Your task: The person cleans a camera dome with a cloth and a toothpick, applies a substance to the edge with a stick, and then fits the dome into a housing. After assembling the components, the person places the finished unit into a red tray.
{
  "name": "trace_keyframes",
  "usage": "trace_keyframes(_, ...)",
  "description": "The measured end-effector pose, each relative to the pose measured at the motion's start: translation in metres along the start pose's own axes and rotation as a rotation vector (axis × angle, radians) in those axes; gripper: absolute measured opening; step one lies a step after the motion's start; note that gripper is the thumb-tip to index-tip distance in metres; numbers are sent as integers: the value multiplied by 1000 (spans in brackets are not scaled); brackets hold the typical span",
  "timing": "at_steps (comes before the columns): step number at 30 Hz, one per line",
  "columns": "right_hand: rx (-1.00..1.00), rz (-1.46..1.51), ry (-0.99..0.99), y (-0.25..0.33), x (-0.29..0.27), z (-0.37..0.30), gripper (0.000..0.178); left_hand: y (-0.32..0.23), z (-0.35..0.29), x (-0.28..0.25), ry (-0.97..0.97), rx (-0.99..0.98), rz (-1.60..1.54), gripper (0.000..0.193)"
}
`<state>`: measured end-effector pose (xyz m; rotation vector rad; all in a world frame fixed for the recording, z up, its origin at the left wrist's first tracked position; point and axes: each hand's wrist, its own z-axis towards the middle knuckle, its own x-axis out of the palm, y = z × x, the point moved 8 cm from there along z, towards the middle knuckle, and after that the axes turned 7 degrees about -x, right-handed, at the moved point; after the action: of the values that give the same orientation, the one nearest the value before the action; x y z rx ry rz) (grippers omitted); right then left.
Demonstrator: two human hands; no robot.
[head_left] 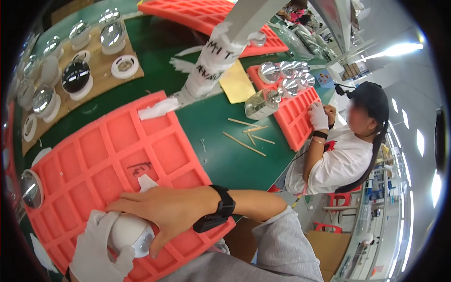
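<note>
We cupped a white dome (130, 232) in our gloved left hand (101, 249), fingers closed around it, over the red tray (117, 155). Our bare right hand (157, 209) lay spread across the dome, pinching a cloth (145, 182).

Compartment tray (117, 155) on the table (225, 155) before the person, both hands over its near edge, left hand (101, 251) and right hand (162, 211) around a dome (131, 232), board of domes (70, 80) behind left, loose sticks (246, 136) right of tray, co-worker (347, 145) at far right
</note>
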<state>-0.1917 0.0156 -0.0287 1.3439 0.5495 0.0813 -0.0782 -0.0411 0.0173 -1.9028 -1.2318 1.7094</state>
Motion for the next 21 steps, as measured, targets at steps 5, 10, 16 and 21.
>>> trace_keyframes(5, -24, -44, -45, -5, -5, -4, 98, 11, -8, 22, 2, -177, -127, 58)
trace_keyframes(10, -143, -125, -70, -2, -4, 5, 99, 25, -15, 27, -1, -409, -340, 60)
trace_keyframes(16, -37, -75, -33, -3, 1, -4, 100, 12, -9, 25, -53, -203, -97, 59)
trace_keyframes(21, -37, -56, -17, -5, 5, -1, 102, 7, -11, 22, -75, -105, 34, 57)
